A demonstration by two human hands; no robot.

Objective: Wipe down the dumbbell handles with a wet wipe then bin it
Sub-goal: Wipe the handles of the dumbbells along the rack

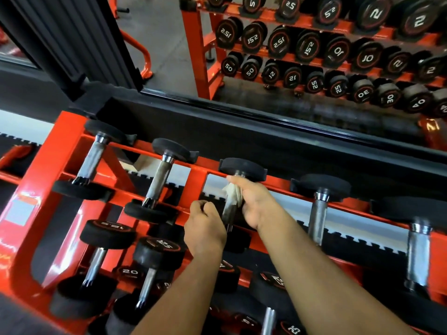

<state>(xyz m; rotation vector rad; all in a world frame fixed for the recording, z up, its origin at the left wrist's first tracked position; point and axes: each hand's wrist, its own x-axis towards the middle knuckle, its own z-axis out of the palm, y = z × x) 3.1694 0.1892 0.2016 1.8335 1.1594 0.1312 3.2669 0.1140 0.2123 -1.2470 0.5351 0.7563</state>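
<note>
fingers of the right hand (254,204) are curling around a crumpled white wet wipe (233,193), pressing it onto the metal handle of the third dumbbell (242,169) on the top shelf. the left hand (205,226) is sitting just beside that same handle, lower down, its fingers bent inward into a loose fist; whether they are touching the bar or gripping anything cannot be told from this angle. both forearms are reaching in from the bottom edge.

the dumbbell being wiped is lying on the top tier of an orange steel rack (48,170), its black rubber heads resting on the rails. two dumbbells are lying to its left and two more to its right, all with bare knurled chrome handles. lower tiers are holding more black dumbbells, some marked 12.5 and 20.

behind the rack a black padded ledge (242,134) is running along the wall, and above it a large mirror (290,44) is reflecting another orange rack loaded with numbered dumbbells and a stretch of grey floor. below the rack, black floor matting with a toothed interlocking edge (358,243) is showing between the rails.
</note>
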